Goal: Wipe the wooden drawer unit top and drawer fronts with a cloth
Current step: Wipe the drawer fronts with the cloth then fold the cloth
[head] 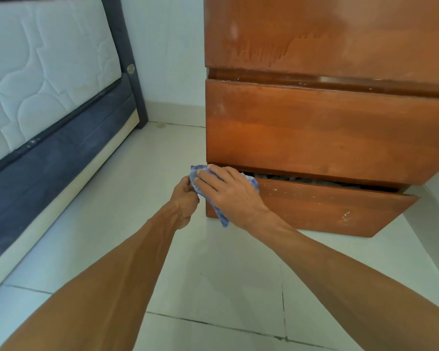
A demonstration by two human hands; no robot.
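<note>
A reddish-brown wooden drawer unit (327,127) fills the right half of the view, showing three drawer fronts. Its bottom drawer (327,209) hangs ajar and tilted, with dark contents showing in the gap above it. A blue checked cloth (222,216) lies against the left end of that bottom drawer. My right hand (228,193) presses flat on the cloth, fingers pointing left. My left hand (185,196) pinches the cloth's left edge at the unit's front left corner. The unit's top is out of view.
A bed with a white quilted mattress (41,72) and a dark blue base (61,158) runs along the left. A pale tiled floor (213,287) lies between the bed and the unit. A light wall (167,46) stands behind.
</note>
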